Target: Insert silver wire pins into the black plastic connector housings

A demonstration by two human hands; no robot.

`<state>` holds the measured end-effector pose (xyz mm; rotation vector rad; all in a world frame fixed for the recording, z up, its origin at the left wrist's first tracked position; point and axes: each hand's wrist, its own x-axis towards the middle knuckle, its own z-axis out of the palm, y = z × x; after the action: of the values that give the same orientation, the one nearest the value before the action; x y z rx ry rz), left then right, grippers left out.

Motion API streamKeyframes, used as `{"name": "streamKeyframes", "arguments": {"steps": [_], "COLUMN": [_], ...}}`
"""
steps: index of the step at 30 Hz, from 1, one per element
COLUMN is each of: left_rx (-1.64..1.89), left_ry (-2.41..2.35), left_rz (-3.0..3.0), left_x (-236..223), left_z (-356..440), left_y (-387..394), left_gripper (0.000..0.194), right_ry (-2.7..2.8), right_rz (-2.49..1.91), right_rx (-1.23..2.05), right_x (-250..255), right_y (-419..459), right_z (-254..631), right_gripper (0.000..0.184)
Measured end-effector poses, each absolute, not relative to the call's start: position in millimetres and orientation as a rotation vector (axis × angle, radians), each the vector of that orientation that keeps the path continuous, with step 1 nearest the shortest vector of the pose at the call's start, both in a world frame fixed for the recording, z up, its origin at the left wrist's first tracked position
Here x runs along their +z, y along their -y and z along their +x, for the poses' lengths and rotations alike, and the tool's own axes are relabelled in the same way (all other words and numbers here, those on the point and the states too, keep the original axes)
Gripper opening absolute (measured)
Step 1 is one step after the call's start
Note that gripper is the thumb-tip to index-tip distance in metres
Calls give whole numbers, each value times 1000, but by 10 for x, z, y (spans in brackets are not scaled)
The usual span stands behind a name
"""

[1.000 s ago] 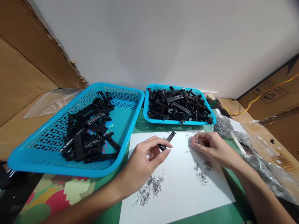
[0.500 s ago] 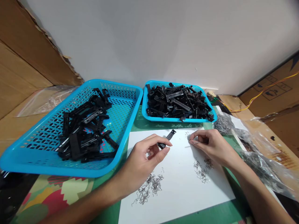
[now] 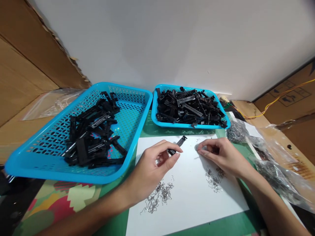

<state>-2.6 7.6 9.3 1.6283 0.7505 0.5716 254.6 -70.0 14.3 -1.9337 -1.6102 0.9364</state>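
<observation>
My left hand (image 3: 154, 170) pinches a narrow black plastic part (image 3: 181, 141) between thumb and fingers, above the white sheet (image 3: 189, 203). One end of the part points up and away, and the fingers cover some of it. My right hand (image 3: 220, 152) is closed in a pinch over the sheet's right side. Whatever lies in its fingertips is too small to make out. A few tiny bent wires (image 3: 198, 140) lie just beyond those fingertips. Below my left hand is a heap of bent metal wires (image 3: 157, 198); a smaller wire heap (image 3: 214, 179) lies under my right hand.
A large blue basket (image 3: 145, 119) with black parts stands at the left. Behind the sheet is a smaller blue basket (image 3: 154, 113) heaped with similar parts. Plastic bags of metal pieces (image 3: 273, 175) lie at the right, near yellow cables (image 3: 268, 106). A wall rises behind.
The right thumb and fingers have drawn closer together, and the fingertips have shifted slightly left. The thin wire seen at them before no longer shows clearly. My left hand keeps the black part.
</observation>
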Motion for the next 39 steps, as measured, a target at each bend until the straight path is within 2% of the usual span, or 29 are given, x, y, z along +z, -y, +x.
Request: {"name": "streamKeyframes", "arguments": {"steps": [3,12,14,17,21,26,31,39], "left_rx": [582,668,681,683,653,496,449,483], "left_ry": [-767,-764,-769,-767,-734,-533,-484,-520], "left_rz": [1604,1525,1531,1522,1525,1667,1722,1690], "left_x": [108,72,65,54,72,148,189,184], "left_z": [-25,-28,-28,-26,-22,-40,-63,-57], "left_y": [-70,-72,-69,-66,-71,-68,-69,-66], "left_gripper": [22,28,27,28,29,29,35,30], "right_ry": [1614,1714,1765,1782,1709,1522,1542,1437], "right_rz": [-1856,-1776,-1762,-1704,-1512,-1323,-1285,-1380], "right_rx": [990,734,739,827,903,730,728,753], "right_x": [189,32,19,59,175,206,173,176], "right_y": [721,656,637,649,728,806,811,796], "right_z": [2474,1894,1871,1912,1989,2001,1991,1952], "right_gripper": [22,11,6,8,9,9,11,5]}}
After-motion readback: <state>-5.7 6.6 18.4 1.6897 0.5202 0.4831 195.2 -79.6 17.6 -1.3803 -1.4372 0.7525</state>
